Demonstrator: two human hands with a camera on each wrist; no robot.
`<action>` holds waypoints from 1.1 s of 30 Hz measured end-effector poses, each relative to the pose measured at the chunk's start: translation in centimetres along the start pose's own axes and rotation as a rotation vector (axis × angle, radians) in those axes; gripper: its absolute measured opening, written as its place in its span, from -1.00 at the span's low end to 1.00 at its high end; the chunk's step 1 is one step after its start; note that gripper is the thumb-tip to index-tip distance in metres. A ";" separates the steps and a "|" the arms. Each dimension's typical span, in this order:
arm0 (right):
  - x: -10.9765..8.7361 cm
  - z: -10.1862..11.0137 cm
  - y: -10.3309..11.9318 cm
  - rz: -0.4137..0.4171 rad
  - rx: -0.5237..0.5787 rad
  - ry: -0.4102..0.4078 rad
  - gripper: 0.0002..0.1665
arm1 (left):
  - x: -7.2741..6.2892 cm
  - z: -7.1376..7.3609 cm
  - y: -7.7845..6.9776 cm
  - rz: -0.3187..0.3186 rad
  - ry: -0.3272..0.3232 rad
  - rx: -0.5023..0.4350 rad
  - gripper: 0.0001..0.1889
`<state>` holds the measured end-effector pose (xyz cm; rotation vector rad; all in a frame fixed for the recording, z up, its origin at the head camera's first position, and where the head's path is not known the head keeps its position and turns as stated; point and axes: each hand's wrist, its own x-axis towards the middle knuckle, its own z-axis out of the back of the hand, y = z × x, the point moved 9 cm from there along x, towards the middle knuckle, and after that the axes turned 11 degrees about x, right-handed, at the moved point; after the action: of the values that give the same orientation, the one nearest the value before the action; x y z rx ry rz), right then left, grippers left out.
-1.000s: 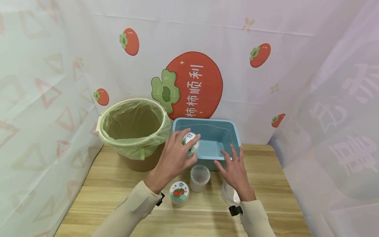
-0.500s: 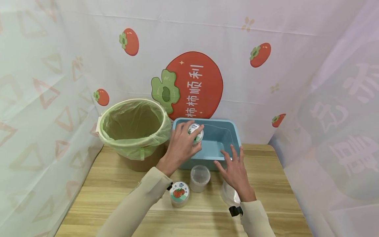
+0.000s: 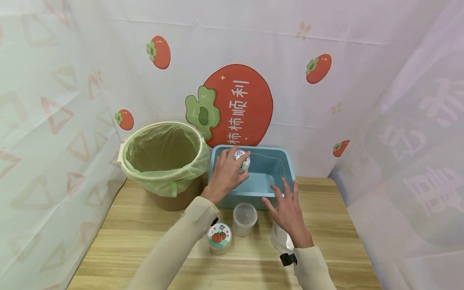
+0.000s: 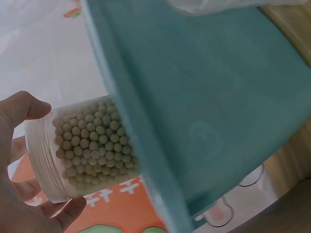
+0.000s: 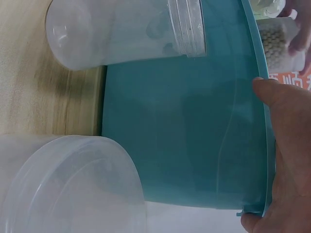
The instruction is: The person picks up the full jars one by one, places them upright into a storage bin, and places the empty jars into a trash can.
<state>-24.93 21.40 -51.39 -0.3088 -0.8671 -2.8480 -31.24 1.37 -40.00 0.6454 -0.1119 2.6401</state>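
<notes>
My left hand [image 3: 228, 173] grips a clear lidded jar [image 3: 242, 156] by its top, over the left part of the blue plastic tub [image 3: 286, 155]. Small round beige balls fill this jar [image 4: 95, 143], and the tub's rim hides its lower end in the left wrist view. My right hand [image 3: 289, 211] rests with spread fingers at the tub's near right corner, thumb at the rim. Close in front of the tub stands an open clear jar [image 3: 245, 221]. Another clear jar [image 3: 280, 237] is partly hidden under my right wrist.
A lidded jar with a tomato label [image 3: 219, 237] stands on the wooden table [image 3: 119, 241], left of the open jar. At the tub's left is a tall brown bin [image 3: 170, 201] with a green liner bag [image 3: 159, 177]. A printed cloth [image 3: 290, 112] hangs behind.
My left hand has moved the jar of balls a little right and away from me, further over the tub. The right hand and the other jars have stayed put.
</notes>
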 end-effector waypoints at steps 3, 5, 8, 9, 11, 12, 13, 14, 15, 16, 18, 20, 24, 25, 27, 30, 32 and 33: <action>-0.1 0.0 0.0 0.005 0.003 -0.006 -0.20 | 0.0 -1.2 0.2 0.007 0.018 -0.005 -0.39; -0.1 0.1 0.0 0.010 0.003 -0.011 -0.20 | 0.0 -1.8 0.3 0.014 0.028 -0.012 -0.39; -0.2 0.1 0.1 0.013 0.000 -0.016 -0.20 | 0.0 -2.7 0.5 0.022 0.043 -0.018 -0.40; -0.2 0.2 0.1 0.013 0.000 -0.018 -0.21 | 0.0 -3.0 0.6 0.024 0.054 -0.022 -0.40; -0.2 0.2 0.1 0.015 -0.002 -0.021 -0.21 | 0.1 -3.6 0.7 0.031 0.077 -0.031 -0.39; -0.2 0.2 0.1 0.015 -0.002 -0.021 -0.21 | 0.1 -3.9 0.8 0.034 0.089 -0.037 -0.39; -0.2 0.2 0.1 0.017 -0.002 -0.022 -0.21 | 0.2 -4.3 0.9 0.038 0.100 -0.039 -0.39; -0.2 0.2 0.2 0.018 -0.002 -0.023 -0.22 | 0.2 -4.6 0.9 0.043 0.116 -0.043 -0.39; -0.2 0.2 0.2 0.021 -0.005 -0.023 -0.22 | 0.2 -4.9 1.0 0.049 0.129 -0.049 -0.39; -0.2 0.2 0.2 0.023 -0.006 -0.023 -0.22 | 0.2 -5.2 1.1 0.056 0.141 -0.054 -0.39; -0.2 0.2 0.3 0.028 -0.005 -0.024 -0.22 | 0.2 -5.8 1.2 0.069 0.166 -0.064 -0.39; -0.2 0.3 0.3 0.034 -0.002 -0.028 -0.22 | 0.1 -6.3 1.3 0.079 0.190 -0.073 -0.39; -0.1 0.4 0.4 0.045 0.003 -0.034 -0.23 | -0.1 -7.3 1.5 0.102 0.235 -0.095 -0.40; -0.1 0.4 0.4 0.044 0.003 -0.034 -0.23 | -0.2 -7.6 1.6 0.109 0.249 -0.102 -0.40; -0.1 0.3 0.3 0.045 0.003 -0.034 -0.23 | -0.3 -8.2 1.9 0.129 0.275 -0.119 -0.40; -0.1 0.2 0.2 0.047 0.005 -0.038 -0.24 | -0.5 -9.2 2.4 0.156 0.315 -0.129 -0.40; -0.2 0.2 0.2 0.048 0.009 -0.042 -0.24 | -0.8 -9.9 2.7 0.175 0.346 -0.136 -0.40; -0.2 0.2 0.2 0.049 0.010 -0.043 -0.24 | -0.9 -10.2 2.8 0.182 0.363 -0.137 -0.40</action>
<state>-24.66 21.36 -51.18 -0.3859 -0.8693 -2.8013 -36.02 0.24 -49.39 0.1099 -0.2510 2.8444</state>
